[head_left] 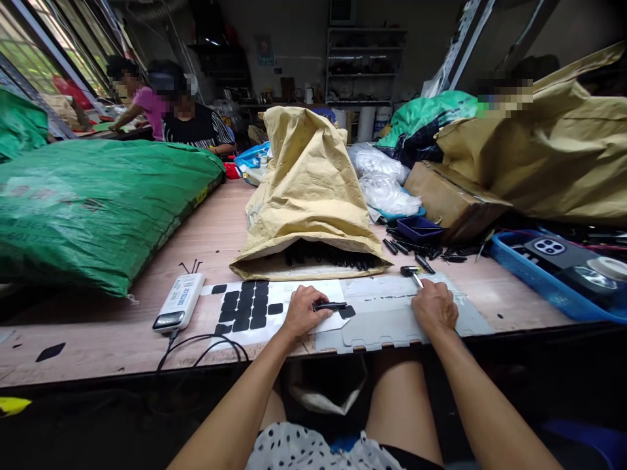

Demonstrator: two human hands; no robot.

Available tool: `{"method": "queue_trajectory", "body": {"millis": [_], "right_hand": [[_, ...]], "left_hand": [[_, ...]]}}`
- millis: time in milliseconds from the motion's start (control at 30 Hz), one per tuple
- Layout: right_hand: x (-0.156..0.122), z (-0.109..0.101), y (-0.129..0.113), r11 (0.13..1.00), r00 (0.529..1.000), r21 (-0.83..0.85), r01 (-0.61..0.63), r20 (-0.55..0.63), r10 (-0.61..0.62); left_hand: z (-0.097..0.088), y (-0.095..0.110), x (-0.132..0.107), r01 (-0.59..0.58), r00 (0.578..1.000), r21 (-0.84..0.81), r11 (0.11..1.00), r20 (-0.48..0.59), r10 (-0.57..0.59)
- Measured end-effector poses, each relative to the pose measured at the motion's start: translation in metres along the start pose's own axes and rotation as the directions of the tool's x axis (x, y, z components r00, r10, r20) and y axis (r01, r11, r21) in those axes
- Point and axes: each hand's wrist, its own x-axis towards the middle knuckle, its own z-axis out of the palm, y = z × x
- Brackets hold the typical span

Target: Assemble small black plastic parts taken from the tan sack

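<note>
My left hand (304, 312) is closed on a slim black pen-like part (332, 305), which it holds level above the work surface. Just right of that part lies a black rounded square (347, 312). My right hand (435, 305) grips what looks like a small hammer (417, 279) by its handle, with the dark head up and to the left. Both hands rest over a grey board (382, 329). Beside my left hand, rows of black rounded squares (243, 307) lie on white paper (289, 333).
A tan sack (313, 176) opens toward me, with black parts inside. Left are a white power bank (180, 300) with cables and a green sack (93, 215). Right are loose black parts (425, 264), a carton (448, 199) and a blue tray (519, 281). Two people (189, 124) sit behind.
</note>
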Motion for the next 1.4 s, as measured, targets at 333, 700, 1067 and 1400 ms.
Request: {"method": "queue_trajectory", "body": {"millis": [333, 700, 1067, 1400], "right_hand": [[-0.081, -0.041, -0.055, 0.619, 0.891, 0.696, 0.363, -0.066, -0.448], [-0.13, -0.037, -0.096, 0.63, 0.799, 0.568, 0.53, -0.085, -0.596], [-0.126, -0.036, -0.086, 0.677, 0.835, 0.535, 0.506, -0.105, -0.541], [-0.078, -0.038, -0.048, 0.819, 0.925, 0.43, 0.379, -0.168, -0.34]], "left_hand": [[0.001, -0.001, 0.0, -0.003, 1.0, 0.006, 1.0, -0.004, 0.003], [0.001, -0.003, 0.001, 0.013, 1.0, -0.013, 1.0, 0.005, -0.013], [0.008, -0.009, 0.002, 0.006, 0.999, -0.039, 0.999, -0.043, -0.007], [0.006, -0.007, 0.001, -0.001, 1.0, -0.021, 1.0, -0.019, 0.0]]}}
